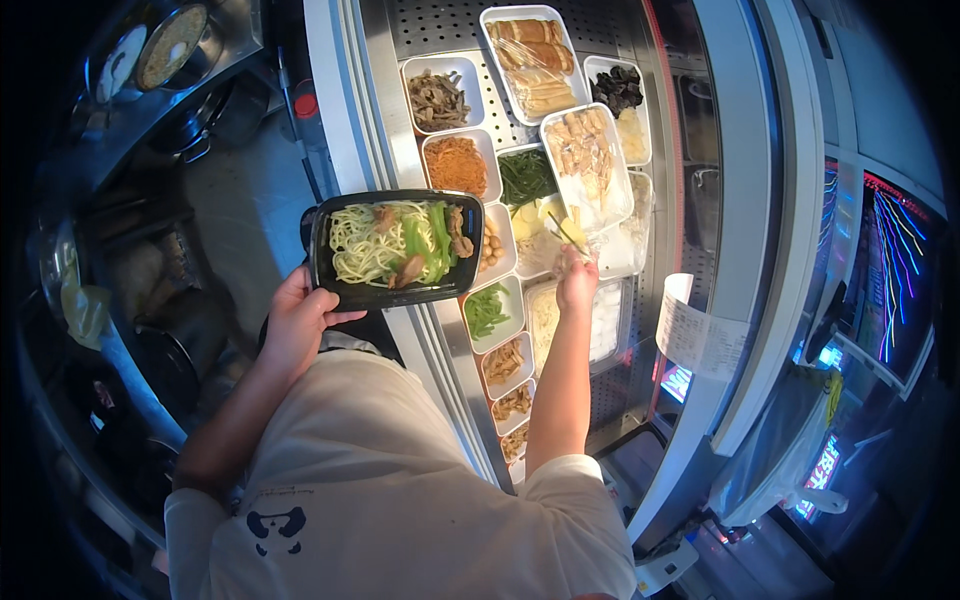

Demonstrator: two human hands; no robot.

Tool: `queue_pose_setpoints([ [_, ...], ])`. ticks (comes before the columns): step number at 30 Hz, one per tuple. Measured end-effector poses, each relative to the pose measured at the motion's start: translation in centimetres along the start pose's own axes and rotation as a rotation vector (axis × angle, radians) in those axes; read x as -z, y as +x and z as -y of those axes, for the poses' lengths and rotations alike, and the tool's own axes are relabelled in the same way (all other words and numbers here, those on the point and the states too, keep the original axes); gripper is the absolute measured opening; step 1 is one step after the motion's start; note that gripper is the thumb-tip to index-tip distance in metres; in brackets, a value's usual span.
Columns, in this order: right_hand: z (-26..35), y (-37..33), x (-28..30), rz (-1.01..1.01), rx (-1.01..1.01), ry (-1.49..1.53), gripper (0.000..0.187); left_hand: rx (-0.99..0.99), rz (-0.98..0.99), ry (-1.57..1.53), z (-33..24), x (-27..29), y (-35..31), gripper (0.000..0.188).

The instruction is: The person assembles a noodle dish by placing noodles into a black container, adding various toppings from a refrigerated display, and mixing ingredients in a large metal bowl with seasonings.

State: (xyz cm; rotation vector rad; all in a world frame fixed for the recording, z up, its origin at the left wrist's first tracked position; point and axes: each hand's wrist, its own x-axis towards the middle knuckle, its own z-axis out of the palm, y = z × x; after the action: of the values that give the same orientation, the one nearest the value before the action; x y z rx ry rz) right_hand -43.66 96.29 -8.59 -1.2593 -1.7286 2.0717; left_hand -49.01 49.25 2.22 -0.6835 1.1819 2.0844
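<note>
Left hand [298,312] grips black container [395,297], fingers underneath hidden; right hand [578,282] grasps thin utensil [565,233], type unclear, over white trays [618,252]. Container, above metal rail [352,100]: pale noodles [353,245], greens [437,242], brown pieces [461,232].

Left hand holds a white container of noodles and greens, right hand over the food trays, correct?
The colour is wrong: the head view shows the left hand holding a black container of noodles and greens, the right hand over the food trays.
</note>
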Motion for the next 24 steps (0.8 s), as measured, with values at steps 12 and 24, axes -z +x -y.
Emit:
queue_pose_setpoints([
  [12,10.6,-15.1,-7.6,0.419,-0.041,0.166,0.033,0.025,0.135,0.077,2.0,-4.1,2.7,0.016],
  [24,10.9,-20.0,-11.1,0.436,0.156,-0.210,0.051,0.057,0.239,0.062,2.3,-4.2,1.9,0.013],
])
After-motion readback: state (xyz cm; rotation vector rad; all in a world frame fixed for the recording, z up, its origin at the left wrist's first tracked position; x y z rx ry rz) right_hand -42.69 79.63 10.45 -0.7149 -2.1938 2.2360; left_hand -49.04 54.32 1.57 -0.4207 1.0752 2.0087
